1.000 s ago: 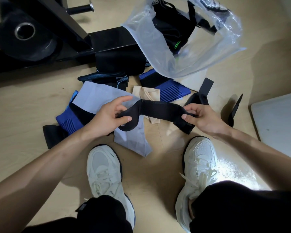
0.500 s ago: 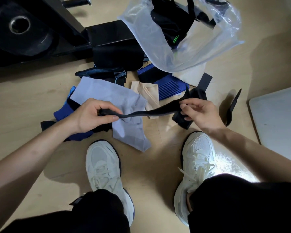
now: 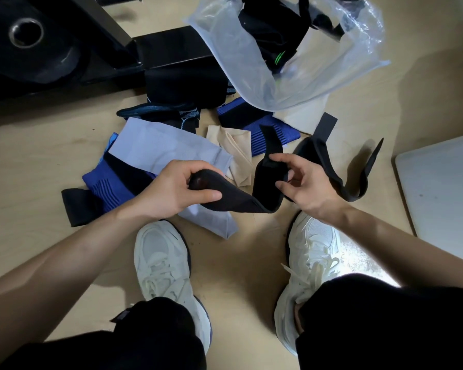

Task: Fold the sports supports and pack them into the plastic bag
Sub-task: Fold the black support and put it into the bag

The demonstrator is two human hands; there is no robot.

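Strap (image 3: 241, 201) we stretched flat earlier now doubles over mid-frame, left hand (image 3: 179, 188) gripping one end, right hand (image 3: 302, 182) pinching the other: fold begun, plastic bag (image 3: 251, 76) next.

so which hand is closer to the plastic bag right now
Right. The right hand pinches one end of the black strap below the lower edge of the plastic bag. The left hand grips the other end further left, farther from the bag.
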